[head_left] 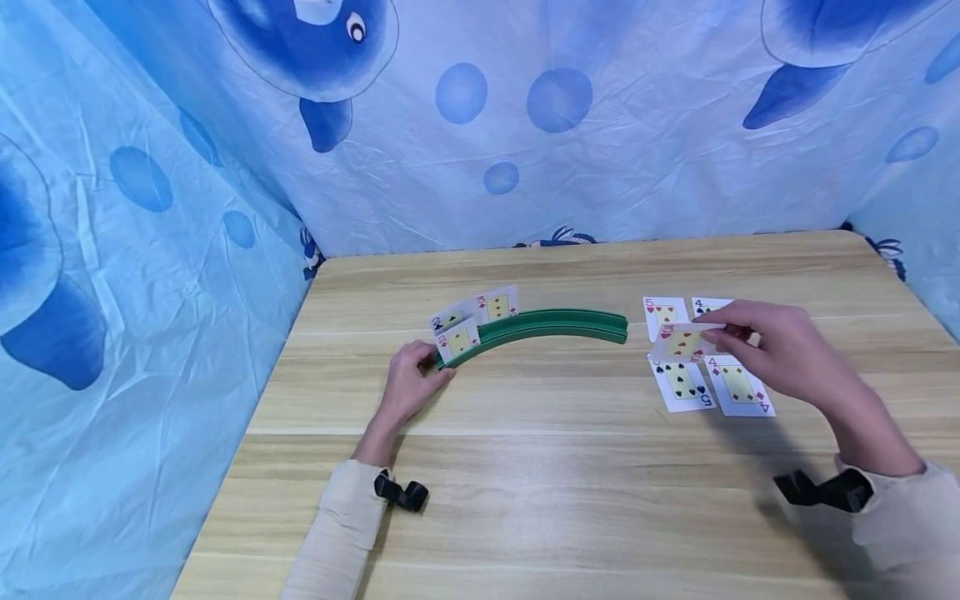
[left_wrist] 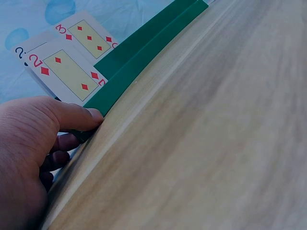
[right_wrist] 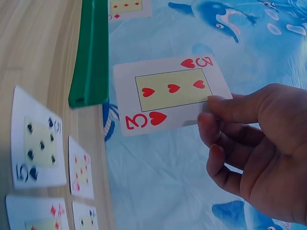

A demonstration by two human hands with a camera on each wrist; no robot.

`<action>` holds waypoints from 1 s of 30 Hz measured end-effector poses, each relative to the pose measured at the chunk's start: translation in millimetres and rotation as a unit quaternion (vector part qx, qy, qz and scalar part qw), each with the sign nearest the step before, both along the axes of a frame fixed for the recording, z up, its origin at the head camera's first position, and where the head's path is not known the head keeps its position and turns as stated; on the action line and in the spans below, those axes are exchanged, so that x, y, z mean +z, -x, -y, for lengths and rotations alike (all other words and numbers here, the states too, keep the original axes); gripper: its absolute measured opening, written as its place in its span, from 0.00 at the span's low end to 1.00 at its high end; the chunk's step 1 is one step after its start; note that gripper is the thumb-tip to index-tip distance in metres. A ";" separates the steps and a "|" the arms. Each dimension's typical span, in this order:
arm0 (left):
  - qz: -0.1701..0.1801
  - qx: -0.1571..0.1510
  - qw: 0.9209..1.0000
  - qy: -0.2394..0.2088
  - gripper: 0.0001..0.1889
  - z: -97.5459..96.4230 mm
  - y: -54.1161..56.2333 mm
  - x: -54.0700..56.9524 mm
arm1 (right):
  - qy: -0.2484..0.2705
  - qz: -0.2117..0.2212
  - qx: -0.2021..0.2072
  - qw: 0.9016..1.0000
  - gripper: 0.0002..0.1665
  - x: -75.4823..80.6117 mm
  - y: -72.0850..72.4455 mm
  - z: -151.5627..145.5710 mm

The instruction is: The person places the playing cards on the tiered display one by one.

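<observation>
A curved green card holder [head_left: 555,321] lies on the table. Standing in its left part are a two of diamonds [head_left: 458,340], a black two [head_left: 447,319] partly hidden behind it, and a three of diamonds [head_left: 497,305]. My left hand [head_left: 408,383] grips the holder's left end, thumb on the near side in the left wrist view. Raised over the cards at the right, my right hand [head_left: 772,346] pinches a three of hearts [right_wrist: 172,93] by its edge between thumb and fingers. That card is apart from the holder.
Face up at the right lie a five of hearts [head_left: 663,310], a black four [head_left: 708,307] partly covered by the hand, a five of spades [head_left: 682,385] and a four of diamonds [head_left: 740,387]. A blue dolphin-print cloth [head_left: 495,125] hangs behind the wooden table [head_left: 525,500].
</observation>
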State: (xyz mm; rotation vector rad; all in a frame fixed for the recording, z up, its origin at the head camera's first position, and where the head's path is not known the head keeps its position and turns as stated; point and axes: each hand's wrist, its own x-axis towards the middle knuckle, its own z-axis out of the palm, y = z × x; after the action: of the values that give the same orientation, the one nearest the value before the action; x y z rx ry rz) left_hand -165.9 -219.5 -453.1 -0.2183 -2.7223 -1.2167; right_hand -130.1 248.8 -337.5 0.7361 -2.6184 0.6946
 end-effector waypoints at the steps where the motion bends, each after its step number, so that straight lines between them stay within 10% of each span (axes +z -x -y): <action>1: -0.001 0.000 1.000 0.001 0.20 0.0 0.1 0.2 | 0.005 0.003 0.002 1.000 0.18 0.9 2.1 2.5; 30: 0.006 -0.003 1.000 -0.004 0.20 0.8 -1.3 0.9 | 0.084 0.091 0.051 0.991 0.11 10.3 65.9 110.2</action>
State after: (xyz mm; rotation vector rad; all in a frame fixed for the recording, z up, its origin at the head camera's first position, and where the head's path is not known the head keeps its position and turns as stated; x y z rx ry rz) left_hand -164.5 -220.2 -452.2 -0.2205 -2.7280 -1.2337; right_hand -196.0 138.6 -327.2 0.7948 -2.6533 1.0431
